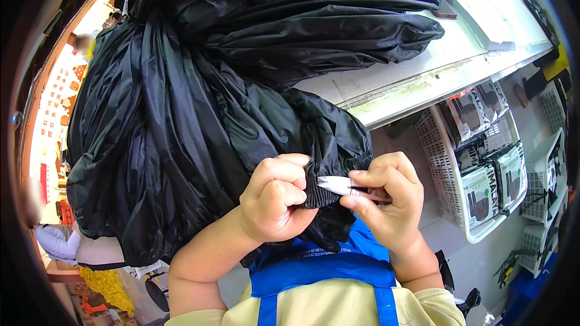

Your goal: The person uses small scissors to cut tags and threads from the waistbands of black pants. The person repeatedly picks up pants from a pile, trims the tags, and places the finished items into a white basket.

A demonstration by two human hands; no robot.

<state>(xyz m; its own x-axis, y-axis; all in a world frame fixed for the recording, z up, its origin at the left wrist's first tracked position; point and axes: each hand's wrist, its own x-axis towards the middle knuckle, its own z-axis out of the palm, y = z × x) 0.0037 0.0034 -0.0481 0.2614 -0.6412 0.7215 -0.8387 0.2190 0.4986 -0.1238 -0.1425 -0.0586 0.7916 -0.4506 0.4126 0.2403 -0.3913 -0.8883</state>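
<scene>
A large heap of shiny black fabric (175, 121) fills the left and centre, partly on the table and partly hanging toward me. My left hand (275, 196) is closed on a gathered, elastic-looking edge (319, 198) of it, in front of my blue apron. Closed around the handles of small thread snips (335, 185) is my right hand (389, 196). The pale metal blades point left and lie against the gathered edge, between my two hands. Part of the handles is hidden by my right fingers.
A white table (417, 81) extends behind the fabric to the right. Beside it, lower right, stands a white plastic basket (438, 169) with several packaged items (480, 190). More white baskets (534, 199) are farther right. A person's sleeve (57, 242) and yellow material (107, 287) appear at left.
</scene>
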